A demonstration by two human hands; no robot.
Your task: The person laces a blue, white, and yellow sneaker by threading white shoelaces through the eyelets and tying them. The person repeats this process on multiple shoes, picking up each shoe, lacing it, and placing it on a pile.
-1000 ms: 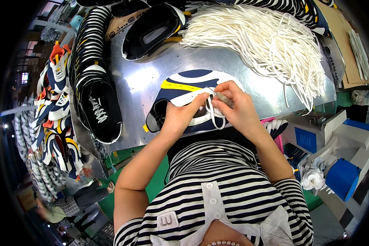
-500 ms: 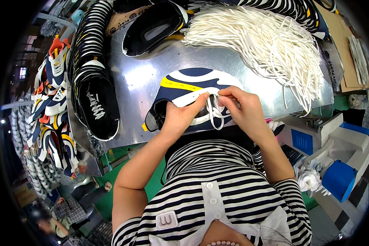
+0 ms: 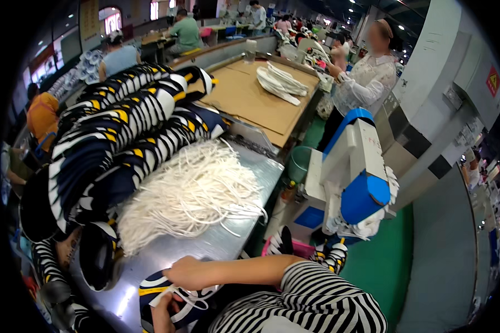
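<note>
At the lower edge lies a navy, white and yellow shoe upper (image 3: 148,303) on the metal table. My left hand (image 3: 162,315) is closed on its opening, fingers partly hidden. Over the upper, my right hand (image 3: 186,273) is closed in a pinch on a white shoelace (image 3: 193,299), which loops loosely beside the eyelets; its fingertips are partly hidden. A big heap of white shoelaces (image 3: 189,191) spreads just beyond my hands. To the left, a dark shoe upper (image 3: 97,258) lies on the table with its opening facing up.
Long stacked rows of shoe uppers (image 3: 114,130) fill the left side. A cardboard-covered bench (image 3: 239,100) carries a white bundle. On the right stand a blue-and-white machine (image 3: 353,172) and a green bin (image 3: 300,162). Farther off, a person in white (image 3: 366,83) stands near a pillar.
The view has swung to the right and up, so the room and a co-worker now show. My hands and the upper sit at the lower edge, both hands still at the lace area.
</note>
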